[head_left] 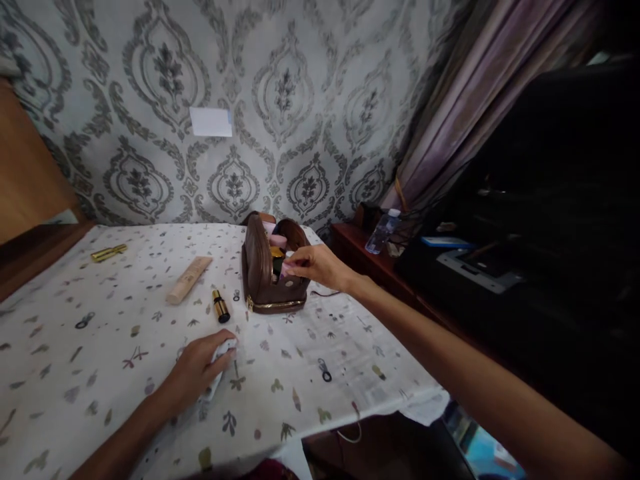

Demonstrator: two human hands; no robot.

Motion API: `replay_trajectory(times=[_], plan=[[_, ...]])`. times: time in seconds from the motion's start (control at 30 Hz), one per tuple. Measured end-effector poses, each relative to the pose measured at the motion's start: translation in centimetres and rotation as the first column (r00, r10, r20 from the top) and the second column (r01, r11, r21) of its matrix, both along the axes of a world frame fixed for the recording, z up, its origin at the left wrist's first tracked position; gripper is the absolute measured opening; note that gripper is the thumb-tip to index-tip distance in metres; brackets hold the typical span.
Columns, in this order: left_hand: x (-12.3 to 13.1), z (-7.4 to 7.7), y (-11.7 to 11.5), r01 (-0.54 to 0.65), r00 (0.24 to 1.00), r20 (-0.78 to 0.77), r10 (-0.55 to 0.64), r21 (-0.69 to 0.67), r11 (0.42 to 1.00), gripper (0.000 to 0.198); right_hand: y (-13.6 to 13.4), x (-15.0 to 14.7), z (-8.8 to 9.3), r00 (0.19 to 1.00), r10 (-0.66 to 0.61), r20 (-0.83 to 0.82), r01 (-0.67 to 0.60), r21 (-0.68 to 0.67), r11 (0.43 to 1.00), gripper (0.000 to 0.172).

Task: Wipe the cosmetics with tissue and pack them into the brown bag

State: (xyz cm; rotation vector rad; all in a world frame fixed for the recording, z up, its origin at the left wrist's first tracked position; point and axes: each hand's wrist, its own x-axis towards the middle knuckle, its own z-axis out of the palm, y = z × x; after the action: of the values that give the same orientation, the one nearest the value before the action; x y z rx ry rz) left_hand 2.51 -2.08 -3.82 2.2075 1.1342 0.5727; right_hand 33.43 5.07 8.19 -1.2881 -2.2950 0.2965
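A brown cosmetic bag (263,277) stands open on the table with several small bottles and tubes inside. My right hand (317,265) reaches to its opening, fingers pinched on a small pinkish item at the rim. My left hand (200,365) rests on the patterned tablecloth (100,347) nearer to me, fingers closed round a white cloth or tissue (220,357). A small dark bottle with a gold cap (220,307) stands between my left hand and the bag.
A beige tube (189,279) lies left of the bag and a gold lipstick-like tube (108,253) lies at the far left. A plastic water bottle (383,231) stands on a dark side cabinet to the right. The patterned wall rises behind the table.
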Motion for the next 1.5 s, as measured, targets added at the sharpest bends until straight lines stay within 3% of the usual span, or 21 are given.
replay_trajectory(times=[0.1, 0.2, 0.27, 0.33, 0.4, 0.47, 0.57, 0.67, 0.8, 0.93, 1.07, 1.17, 1.23, 1.37, 1.43, 1.5], plan=[[0.1, 0.1, 0.0, -0.006, 1.000, 0.000, 0.006, 0.008, 1.000, 0.034, -1.4, -0.2, -1.8, 0.987, -0.112, -0.114, 0.125, 0.116, 0.985, 0.021], [0.3, 0.2, -0.1, -0.019, 1.000, -0.002, 0.019, -0.006, 1.000, 0.034, -3.5, -1.0, -4.3, 0.931, -0.195, -0.310, 0.303, 0.352, 0.886, 0.021], [0.4, 0.3, 0.0, -0.021, 1.000, 0.001, 0.021, -0.022, 1.000, 0.035, -5.2, -2.2, -5.9, 0.909, -0.161, -0.383, 0.337, 0.453, 0.825, 0.018], [0.4, 0.3, 0.1, -0.020, 1.000, 0.009, 0.020, -0.039, 0.999, 0.034, -6.7, -3.7, -7.5, 0.918, -0.071, -0.391, 0.275, 0.497, 0.823, 0.016], [0.5, 0.3, 0.2, -0.027, 0.999, 0.018, 0.028, -0.058, 0.998, 0.032, -7.7, -5.3, -9.0, 0.952, 0.029, -0.304, 0.117, 0.453, 0.884, 0.021], [0.6, 0.4, 0.2, -0.037, 0.998, 0.038, 0.039, -0.069, 0.997, 0.031, -8.1, -7.0, -10.5, 0.971, 0.073, -0.229, 0.004, 0.317, 0.948, 0.034], [0.6, 0.8, 0.0, -0.035, 0.994, 0.099, 0.040, -0.052, 0.998, 0.028, -7.7, -9.4, -11.9, 0.977, 0.008, -0.215, -0.002, 0.026, 1.000, 0.041], [0.5, 0.9, -0.1, -0.050, 0.985, 0.164, 0.059, -0.058, 0.997, 0.027, -6.3, -11.5, -12.0, 0.957, -0.143, -0.251, 0.105, -0.157, 0.982, 0.035], [0.2, 0.8, 0.1, -0.136, 0.957, 0.251, 0.146, -0.057, 0.989, 0.026, -4.5, -13.9, -11.0, 0.942, -0.250, -0.224, 0.208, -0.197, 0.958, 0.013], [-0.3, 0.7, 0.5, -0.262, 0.916, 0.301, 0.265, -0.050, 0.964, 0.027, -3.4, -15.9, -10.6, 0.955, -0.286, -0.076, 0.266, -0.203, 0.942, 0.025], [-0.7, 0.8, 0.8, -0.366, 0.872, 0.323, 0.368, -0.069, 0.928, 0.028, -2.5, -16.5, -11.5, 0.954, -0.300, -0.017, 0.289, -0.215, 0.933, 0.027], [-1.0, 0.7, 1.2, -0.425, 0.816, 0.382, 0.434, -0.113, 0.898, 0.032, -2.0, -16.0, -12.7, 0.948, -0.279, -0.153, 0.249, -0.189, 0.950, 0.026], [-1.3, 0.4, 1.6, -0.491, 0.735, 0.446, 0.510, -0.168, 0.855, 0.040, -1.9, -15.6, -13.3, 0.916, -0.239, -0.323, 0.185, -0.190, 0.964, 0.028], [-2.0, 0.2, 2.3, -0.589, 0.586, 0.524, 0.618, -0.248, 0.769, 0.047, -2.6, -15.3, -13.4, 0.757, -0.161, -0.633, -0.071, -0.325, 0.943, 0.043], [-2.2, 0.5, 2.3, -0.595, 0.601, 0.531, 0.597, -0.200, 0.778, 0.044, -3.3, -15.6, -13.1, 0.717, -0.127, -0.685, -0.201, -0.377, 0.904, 0.046], [-2.4, 0.8, 2.2, -0.563, 0.694, 0.491, 0.526, -0.085, 0.822, 0.039, -3.8, -15.8, -12.8, 0.733, -0.050, -0.678, -0.279, -0.368, 0.887, 0.043]])
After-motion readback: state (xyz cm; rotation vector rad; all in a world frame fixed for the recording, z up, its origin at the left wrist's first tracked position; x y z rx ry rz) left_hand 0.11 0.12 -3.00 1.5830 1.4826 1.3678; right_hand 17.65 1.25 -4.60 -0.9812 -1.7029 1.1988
